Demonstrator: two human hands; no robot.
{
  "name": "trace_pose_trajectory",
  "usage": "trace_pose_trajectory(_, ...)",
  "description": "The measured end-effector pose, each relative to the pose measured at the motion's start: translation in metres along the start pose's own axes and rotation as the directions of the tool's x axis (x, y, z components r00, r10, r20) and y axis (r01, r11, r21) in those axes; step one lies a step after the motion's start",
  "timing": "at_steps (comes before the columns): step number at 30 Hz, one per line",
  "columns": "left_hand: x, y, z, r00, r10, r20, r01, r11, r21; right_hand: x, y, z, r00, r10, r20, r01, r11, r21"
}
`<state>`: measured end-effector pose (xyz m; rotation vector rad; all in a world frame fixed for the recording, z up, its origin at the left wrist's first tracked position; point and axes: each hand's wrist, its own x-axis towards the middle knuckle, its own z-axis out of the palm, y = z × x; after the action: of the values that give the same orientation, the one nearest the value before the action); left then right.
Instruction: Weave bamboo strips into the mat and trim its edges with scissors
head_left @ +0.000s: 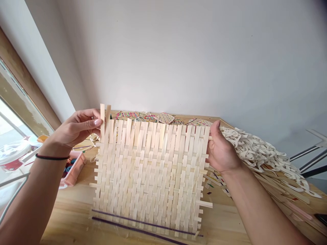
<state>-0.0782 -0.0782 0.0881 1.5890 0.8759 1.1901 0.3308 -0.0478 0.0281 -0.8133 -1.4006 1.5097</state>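
A pale mat woven from flat bamboo-like strips stands tilted up in front of me, its lower edge near the tabletop. My left hand pinches a strip that sticks up at the mat's top left corner, thumb in front. At the top right corner my right hand grips the mat's edge, thumb up, with its other fingers hidden behind the weave. Strip ends jut out unevenly along both sides. Two thin dark purple strips run across the mat's lower edge.
Behind the mat lie small colourful woven pieces. A heap of white ribbon covers the table's right, with loose flat strips beside it. At left are a pink box of spools and a plastic tub. A pale wall rises behind.
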Motion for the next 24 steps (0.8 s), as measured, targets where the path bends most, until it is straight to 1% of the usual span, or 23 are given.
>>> trace_pose_trajectory(3,-0.0004,0.0009,0.0,1.0,-0.005,-0.018,0.006,1.0,0.015,-0.0002,-0.0009,0.0009,1.0,0.007,-0.013,-0.007,1.0,-0.017)
trace_pose_trajectory(7,0.0008,0.0009,-0.0011,1.0,-0.002,-0.009,0.002,1.0,-0.006,-0.0007,-0.0015,0.0025,1.0,0.0,-0.017,-0.001,0.998,-0.056)
trace_pose_trajectory(11,0.0026,0.0005,-0.0014,0.999,0.016,-0.049,-0.016,1.0,0.003,-0.0008,-0.0006,0.0016,0.999,-0.001,-0.035,-0.002,0.995,-0.096)
trace_pose_trajectory(17,0.0052,-0.0017,-0.0021,0.999,0.033,-0.036,-0.033,0.999,0.004,-0.0003,-0.001,-0.0005,1.0,0.03,0.0,-0.03,0.994,-0.109)
trace_pose_trajectory(21,0.0064,-0.0024,-0.0012,0.998,0.026,-0.058,-0.026,1.0,0.003,-0.0003,-0.0018,0.0007,1.0,-0.027,0.003,0.027,0.985,-0.169)
trace_pose_trajectory(24,0.0067,-0.0018,0.0022,0.996,-0.005,-0.093,0.008,0.999,0.039,0.0015,0.0012,-0.0008,0.997,-0.072,-0.018,0.067,0.981,-0.185)
